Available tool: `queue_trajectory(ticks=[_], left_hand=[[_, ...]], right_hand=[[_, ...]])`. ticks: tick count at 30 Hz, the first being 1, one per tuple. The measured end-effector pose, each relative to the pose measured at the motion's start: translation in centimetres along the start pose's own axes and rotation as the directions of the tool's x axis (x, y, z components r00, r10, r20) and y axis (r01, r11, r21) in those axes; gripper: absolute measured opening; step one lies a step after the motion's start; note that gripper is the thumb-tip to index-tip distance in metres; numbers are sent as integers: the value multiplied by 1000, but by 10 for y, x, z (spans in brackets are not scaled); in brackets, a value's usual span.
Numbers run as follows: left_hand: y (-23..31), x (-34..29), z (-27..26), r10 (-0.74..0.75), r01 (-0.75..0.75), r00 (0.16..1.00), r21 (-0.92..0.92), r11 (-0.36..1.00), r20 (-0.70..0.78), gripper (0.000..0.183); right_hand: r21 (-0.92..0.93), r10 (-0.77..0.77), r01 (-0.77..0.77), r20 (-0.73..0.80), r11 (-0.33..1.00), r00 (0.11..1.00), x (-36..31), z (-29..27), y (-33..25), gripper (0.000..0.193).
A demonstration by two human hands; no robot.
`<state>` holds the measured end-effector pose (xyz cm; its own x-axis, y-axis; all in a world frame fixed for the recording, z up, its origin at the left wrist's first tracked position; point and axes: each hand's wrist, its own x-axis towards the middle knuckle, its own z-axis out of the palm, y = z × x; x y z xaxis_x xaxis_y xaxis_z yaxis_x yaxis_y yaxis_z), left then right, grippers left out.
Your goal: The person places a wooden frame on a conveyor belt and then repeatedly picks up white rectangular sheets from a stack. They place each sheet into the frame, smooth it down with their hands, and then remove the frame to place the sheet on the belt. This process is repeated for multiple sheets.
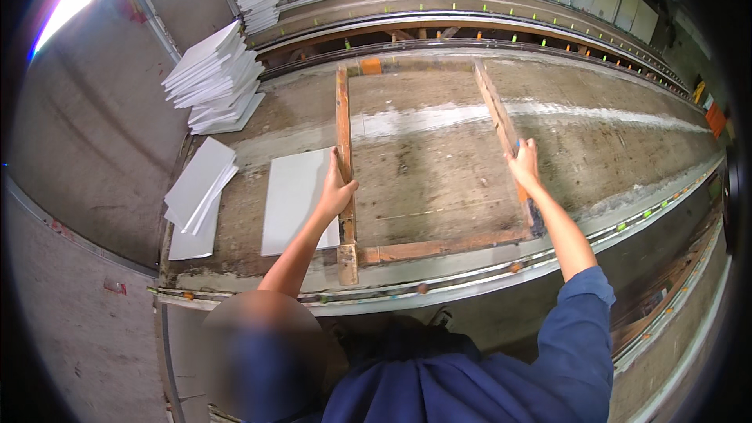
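A large rectangular wooden frame [342, 110] lies over the long worktable [627, 141], and the stained tabletop shows through its middle. On its left bar my left hand [337, 190] is closed, with the thumb side toward the inside. My right hand [523, 164] grips the right bar about halfway along. Orange and dark patches mark the wood. Just left of the frame lies a flat pale grey-white sheet [294, 200], its right edge beside or under the left bar; I cannot tell which.
Several white sheets [202, 188] lie loosely overlapped at the table's left end. Behind them stands a tall uneven stack of white sheets [215, 74], with another stack [257, 4] farther back. A rail [423, 288] with small coloured stops runs along the near edge.
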<state>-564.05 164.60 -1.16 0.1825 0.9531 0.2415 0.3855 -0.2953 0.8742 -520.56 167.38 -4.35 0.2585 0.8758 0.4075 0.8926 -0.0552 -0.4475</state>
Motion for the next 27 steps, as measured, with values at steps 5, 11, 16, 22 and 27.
queue_trajectory(ticks=[5,11,16,22,27], left_hand=[[-28,7,56,-118,123,991,-95,988,65,86],[-34,-2,70,-169,169,986,-21,985,19,83],[-28,-10,78,-177,178,984,35,983,-18,83],[-16,-32,91,-120,122,992,32,992,-45,80],[-16,-30,119,-91,95,994,66,993,-61,80]], right_hand=[[10,25,-25,60,1000,998,-1,8,44,41],[-160,103,-43,393,986,914,-3,-1,42,46],[-98,128,-91,496,991,859,-6,-9,52,48],[-59,57,-31,511,998,858,-17,-24,67,49],[-86,71,-29,544,996,836,-7,-40,85,52]])
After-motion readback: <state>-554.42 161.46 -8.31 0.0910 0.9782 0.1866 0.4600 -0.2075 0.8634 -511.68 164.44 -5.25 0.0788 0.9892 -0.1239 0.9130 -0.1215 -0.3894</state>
